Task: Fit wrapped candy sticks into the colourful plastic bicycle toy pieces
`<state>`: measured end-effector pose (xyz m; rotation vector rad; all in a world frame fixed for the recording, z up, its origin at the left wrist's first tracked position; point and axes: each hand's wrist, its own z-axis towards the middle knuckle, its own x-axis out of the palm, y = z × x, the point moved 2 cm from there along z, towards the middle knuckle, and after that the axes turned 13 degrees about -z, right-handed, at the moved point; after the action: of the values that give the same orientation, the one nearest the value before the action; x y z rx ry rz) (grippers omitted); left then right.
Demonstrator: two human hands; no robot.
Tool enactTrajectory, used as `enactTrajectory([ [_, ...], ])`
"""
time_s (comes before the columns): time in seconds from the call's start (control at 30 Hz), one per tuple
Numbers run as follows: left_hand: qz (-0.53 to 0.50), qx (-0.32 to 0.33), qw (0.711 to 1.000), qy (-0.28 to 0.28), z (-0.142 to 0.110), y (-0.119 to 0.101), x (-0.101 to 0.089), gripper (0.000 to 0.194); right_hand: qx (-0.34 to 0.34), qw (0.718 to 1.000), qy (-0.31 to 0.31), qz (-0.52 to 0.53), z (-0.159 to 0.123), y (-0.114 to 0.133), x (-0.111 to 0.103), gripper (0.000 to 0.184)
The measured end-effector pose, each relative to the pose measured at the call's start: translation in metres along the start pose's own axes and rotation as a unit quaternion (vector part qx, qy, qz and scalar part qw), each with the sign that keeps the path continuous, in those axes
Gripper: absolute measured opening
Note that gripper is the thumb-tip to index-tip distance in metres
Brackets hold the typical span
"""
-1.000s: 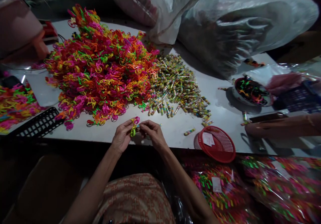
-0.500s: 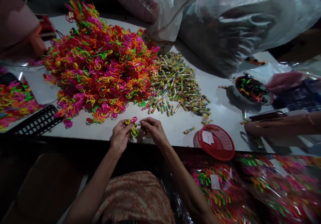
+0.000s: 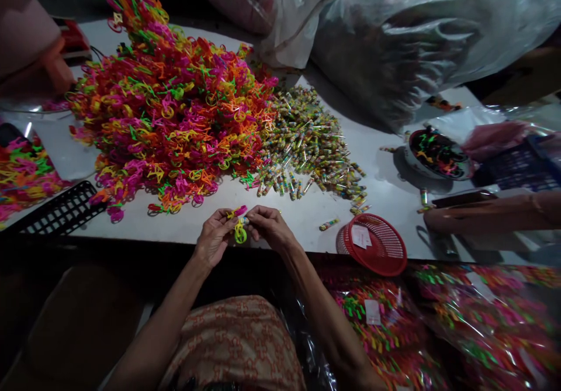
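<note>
Between the fingertips of my left hand (image 3: 214, 234) is a small plastic toy bicycle (image 3: 240, 234) in yellow and pink, its yellow-green wheel hanging down. My right hand (image 3: 269, 225) pinches a small printed tube (image 3: 243, 220), whose end meets the toy's frame; whether the two are joined is hidden by the fingers. Both hands are close together over the front edge of the white table (image 3: 302, 227). Beyond them lie a big heap of bright plastic toy pieces (image 3: 175, 110) and, to its right, a pile of similar small tubes (image 3: 307, 139).
A red plastic basket (image 3: 397, 245) with a paper label stands at the table's front edge, right of a loose tube (image 3: 329, 224). Farther right is a bowl (image 3: 409, 154) of dark and coloured pieces. Large plastic sacks (image 3: 394, 40) line the back. Filled clear bags (image 3: 372, 332) lie below.
My hands have drawn closer together, and the tube in my right hand now reaches the toy bicycle's frame. The whole view has shifted slightly.
</note>
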<state>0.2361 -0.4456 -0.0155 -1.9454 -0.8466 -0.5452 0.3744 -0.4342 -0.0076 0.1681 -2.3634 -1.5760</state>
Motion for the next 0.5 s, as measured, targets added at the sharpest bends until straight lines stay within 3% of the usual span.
enactTrajectory([
  [0.17,0.074,0.106,0.991,-0.033,0.002,0.000,0.000,0.040,-0.042,0.990,-0.088,-0.100,-0.007,-0.003,0.007,0.035],
  [0.33,0.145,0.083,0.986,0.000,0.008,0.008,-0.005,0.040,-0.052,0.976,-0.086,-0.191,-0.012,-0.006,-0.006,0.033],
  [0.37,0.181,0.090,0.979,0.006,0.009,0.008,-0.007,0.039,-0.074,0.961,-0.104,-0.247,-0.013,-0.003,-0.017,0.031],
  [0.43,0.285,0.159,0.945,0.003,0.012,0.004,-0.010,0.034,-0.116,0.901,-0.189,-0.374,-0.011,0.007,-0.042,0.025],
  [0.5,0.403,0.272,0.874,-0.003,0.018,-0.004,-0.006,0.027,-0.110,0.827,-0.282,-0.475,-0.003,0.018,-0.066,0.020],
])
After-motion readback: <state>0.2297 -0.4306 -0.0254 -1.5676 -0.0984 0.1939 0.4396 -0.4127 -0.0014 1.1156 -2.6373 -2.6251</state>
